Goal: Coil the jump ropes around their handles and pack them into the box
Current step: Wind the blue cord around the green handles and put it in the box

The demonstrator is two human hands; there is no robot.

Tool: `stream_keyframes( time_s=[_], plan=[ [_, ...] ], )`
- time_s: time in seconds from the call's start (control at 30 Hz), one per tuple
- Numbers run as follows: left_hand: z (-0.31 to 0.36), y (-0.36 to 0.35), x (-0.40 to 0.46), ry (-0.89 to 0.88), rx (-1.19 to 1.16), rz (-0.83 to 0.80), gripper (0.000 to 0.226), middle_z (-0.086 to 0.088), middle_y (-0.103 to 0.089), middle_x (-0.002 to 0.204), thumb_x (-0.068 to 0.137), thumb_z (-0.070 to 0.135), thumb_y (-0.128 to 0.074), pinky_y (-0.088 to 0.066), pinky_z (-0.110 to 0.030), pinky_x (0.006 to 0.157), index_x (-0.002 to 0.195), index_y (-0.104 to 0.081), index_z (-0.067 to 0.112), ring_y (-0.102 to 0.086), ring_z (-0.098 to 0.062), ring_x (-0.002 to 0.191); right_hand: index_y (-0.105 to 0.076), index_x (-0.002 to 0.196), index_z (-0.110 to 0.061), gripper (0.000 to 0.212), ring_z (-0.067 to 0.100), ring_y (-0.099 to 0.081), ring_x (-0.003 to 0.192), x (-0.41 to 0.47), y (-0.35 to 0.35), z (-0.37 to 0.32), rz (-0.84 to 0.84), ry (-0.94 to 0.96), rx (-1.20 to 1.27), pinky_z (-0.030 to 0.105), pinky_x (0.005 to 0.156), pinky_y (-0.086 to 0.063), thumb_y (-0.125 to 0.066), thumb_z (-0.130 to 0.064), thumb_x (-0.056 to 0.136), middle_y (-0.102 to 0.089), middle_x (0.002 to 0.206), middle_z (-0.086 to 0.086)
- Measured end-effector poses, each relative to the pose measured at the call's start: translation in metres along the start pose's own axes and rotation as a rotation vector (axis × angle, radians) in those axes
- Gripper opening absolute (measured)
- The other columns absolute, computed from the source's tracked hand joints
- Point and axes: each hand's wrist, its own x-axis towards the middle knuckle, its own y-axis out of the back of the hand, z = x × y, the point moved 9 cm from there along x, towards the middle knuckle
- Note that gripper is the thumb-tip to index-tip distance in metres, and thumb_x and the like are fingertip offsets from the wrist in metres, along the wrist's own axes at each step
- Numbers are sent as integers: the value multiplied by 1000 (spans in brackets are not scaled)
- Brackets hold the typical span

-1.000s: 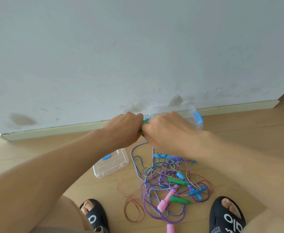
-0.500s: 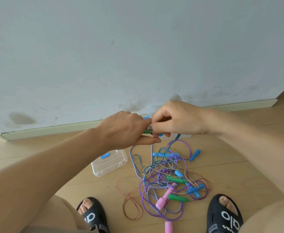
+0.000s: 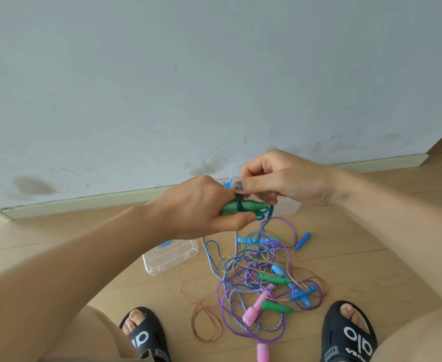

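Hands meet in front of us at the height of the baseboard (image 3: pixel 84 202). Our left hand (image 3: pixel 201 207) grips a pair of green handles (image 3: pixel 243 206) lying side by side, fingers curled over the top and thumb pressed along the underside. A turn of dark blue rope (image 3: pixel 239 203) crosses the handles near their middle. Our right hand (image 3: pixel 280 178) pinches that rope just above the handles, thumb against the curled fingers, and the rest of the cord drops from the handles' right end toward the floor.

Below lies the tangled pile of jump ropes (image 3: pixel 261 280) on the wooden floor (image 3: pixel 371 257), between our two black sandals. We see a purple cord, a purple-and-white braided cord, a thin reddish cord (image 3: pixel 204 317) looping out to the left, and loose handles among them: a green handle (image 3: pixel 277 307), another green one (image 3: pixel 273 278), a pink handle (image 3: pixel 252 312), a second pink one (image 3: pixel 262 352) at the lower edge, and several blue handles, one (image 3: pixel 303 240) lying apart at the upper right of the pile.

A clear plastic piece with a blue clip (image 3: pixel 171 256) lies on the floor just left of the pile; we cannot tell whether it is the box or its lid. Blue plastic parts (image 3: pixel 226 184) show behind our hands, mostly hidden. The left sandal (image 3: pixel 146 335) and right sandal (image 3: pixel 350 333) frame the pile, and the grey wall (image 3: pixel 214 74) fills the upper view.
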Motion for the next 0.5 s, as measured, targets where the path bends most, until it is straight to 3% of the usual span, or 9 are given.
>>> stream_keyframes(
  time_s=[0.1,0.2,0.23,0.3,0.4,0.5],
  plan=[
    [-2,24,-3,47,-245,194,40,3,-33,46,83,62,-42,-25,-15,44,60,-43,29,-33,-13,46,-53,63,-23,32,16,-17,56,7,-4,10,54,-34,334,24,46,-18,-64,-34,91,-22,66,4],
    [-15,34,-8,199,-361,313,59,-4,-37,52,85,62,-42,-27,-24,48,68,-56,7,-30,-11,49,-43,66,-27,37,11,-9,51,14,-17,19,109,-79,506,26,45,-6,-44,-32,102,-20,61,-5],
    [-20,35,-8,264,-402,331,60,-10,-43,56,88,60,-44,-30,-27,50,71,-58,5,-31,-9,50,-42,68,-25,35,10,-10,49,15,-20,21,131,-93,550,26,44,-6,-40,-29,103,-23,58,-6],
    [-34,34,-10,397,-523,378,50,-3,-49,55,95,53,-47,-34,-28,52,70,-60,11,-37,-11,51,-43,73,-20,32,9,-12,45,15,-26,27,171,-118,619,26,43,-6,-39,-28,104,-26,57,-5],
    [-51,33,-10,506,-547,392,46,5,-52,57,98,52,-46,-35,-23,49,70,-59,18,-39,-12,48,-47,76,-16,33,10,-14,45,12,-26,34,269,-147,598,24,41,-10,-42,-30,105,-26,58,-3],
    [-55,30,-5,512,-473,342,37,-3,-55,62,99,49,-45,-34,-21,46,85,-57,17,-40,-12,46,-54,78,-11,33,11,-20,43,7,-13,26,422,-135,316,22,40,-17,-44,-28,104,-32,52,-7]
  ],
)
